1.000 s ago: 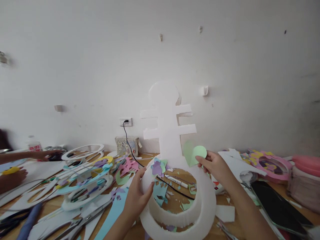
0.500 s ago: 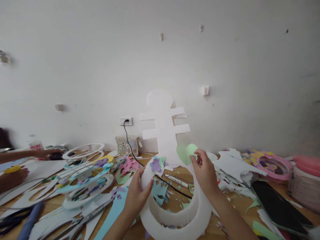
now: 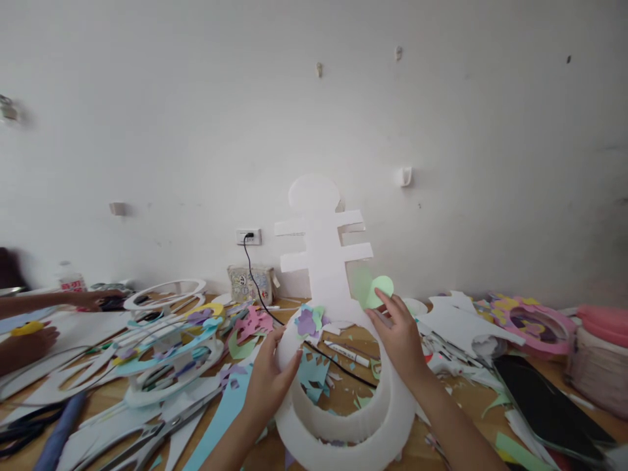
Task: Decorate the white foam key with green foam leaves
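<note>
Foam ring: white foam ring (image 3: 343, 428) stands nearest, low at centre on the wooden surface (image 3: 426, 451), with a white foam upright (image 3: 324, 252) rising from its far side against the wall.
Left hand: left hand (image 3: 267, 383) is curled loosely around the ring's left wall, thumb on the inner side and fingers on the outer, so it grips the foam.
Right hand: right hand (image 3: 400, 337) rests on the ring's far right rim, fingers narrowed to a pinch on a pale green paper piece (image 3: 375, 291) held just beside the base of the upright.
Ring decoration: purple and green paper cutouts (image 3: 309, 320) sit on the ring's far left rim, between the two hands.
Inside the ring: paper scraps, a white marker (image 3: 346, 354) and a black cable (image 3: 338, 366) lie on the surface within the ring's opening.
Left edge: scissors (image 3: 147, 438) and a blue paper strip (image 3: 220, 418) lie just beside the left forearm; decorated rings (image 3: 167, 347) crowd the surface beyond.
Right edge: a dark tablet (image 3: 544, 405) lies near the right forearm; white offcuts (image 3: 461, 324) and a pink ring (image 3: 527, 320) sit farther back.
Far left: another person's hands (image 3: 29, 340) work well apart from the ring.
Open room: little bare surface shows; the clearest stretch lies in front of the ring on the right.
</note>
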`<state>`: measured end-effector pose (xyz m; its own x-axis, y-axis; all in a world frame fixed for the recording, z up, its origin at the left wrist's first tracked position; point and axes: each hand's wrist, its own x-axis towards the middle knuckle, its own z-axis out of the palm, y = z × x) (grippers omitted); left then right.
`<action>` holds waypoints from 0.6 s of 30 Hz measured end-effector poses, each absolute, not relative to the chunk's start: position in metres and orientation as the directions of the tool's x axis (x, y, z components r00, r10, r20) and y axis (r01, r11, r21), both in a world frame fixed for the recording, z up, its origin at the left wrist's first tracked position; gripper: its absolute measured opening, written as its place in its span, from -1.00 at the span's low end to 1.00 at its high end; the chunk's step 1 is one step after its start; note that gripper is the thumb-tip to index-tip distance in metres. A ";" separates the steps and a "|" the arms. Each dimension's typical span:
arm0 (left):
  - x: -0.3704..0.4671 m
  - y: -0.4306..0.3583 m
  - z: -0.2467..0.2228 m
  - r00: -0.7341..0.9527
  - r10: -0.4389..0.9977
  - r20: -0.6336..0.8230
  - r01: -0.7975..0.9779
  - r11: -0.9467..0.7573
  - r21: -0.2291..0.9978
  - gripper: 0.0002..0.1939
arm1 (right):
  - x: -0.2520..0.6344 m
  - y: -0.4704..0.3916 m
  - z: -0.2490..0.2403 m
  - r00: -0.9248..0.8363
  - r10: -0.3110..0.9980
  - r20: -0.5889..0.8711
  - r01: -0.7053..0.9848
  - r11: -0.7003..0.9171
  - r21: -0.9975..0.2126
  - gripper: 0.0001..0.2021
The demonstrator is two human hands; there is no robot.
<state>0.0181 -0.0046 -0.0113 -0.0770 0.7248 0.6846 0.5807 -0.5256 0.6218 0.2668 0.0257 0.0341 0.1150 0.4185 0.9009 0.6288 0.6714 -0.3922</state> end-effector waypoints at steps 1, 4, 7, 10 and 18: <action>0.018 -0.005 -0.011 -0.076 0.724 0.686 0.581 -0.527 0.621 -0.66 | 0.266 0.025 0.035 0.120 0.407 0.905 0.639 0.666 -0.384 -0.67; 0.018 -0.005 -0.011 -0.076 0.721 0.689 0.578 -0.532 0.619 -0.66 | 0.265 0.024 0.035 0.127 0.390 0.912 0.663 0.651 -0.370 -0.67; 0.018 -0.005 -0.011 -0.066 0.718 0.693 0.577 -0.540 0.613 -0.66 | 0.265 0.022 0.036 0.127 0.399 0.908 0.662 0.647 -0.377 -0.67; 0.017 -0.006 -0.012 -0.058 0.715 0.696 0.581 -0.543 0.606 -0.66 | 0.264 0.021 0.037 0.154 0.424 0.892 0.643 0.643 -0.416 -0.68; 0.018 -0.006 -0.013 -0.082 0.716 0.693 0.560 -0.542 0.627 -0.64 | 0.256 0.019 0.036 0.359 0.623 0.695 0.389 0.577 -0.718 -0.61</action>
<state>0.0180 -0.0059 -0.0126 -0.0824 0.7162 0.6930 0.5600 -0.5419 0.6267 0.2562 0.0193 0.0358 0.3587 0.6233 0.6949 0.3885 0.5772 -0.7183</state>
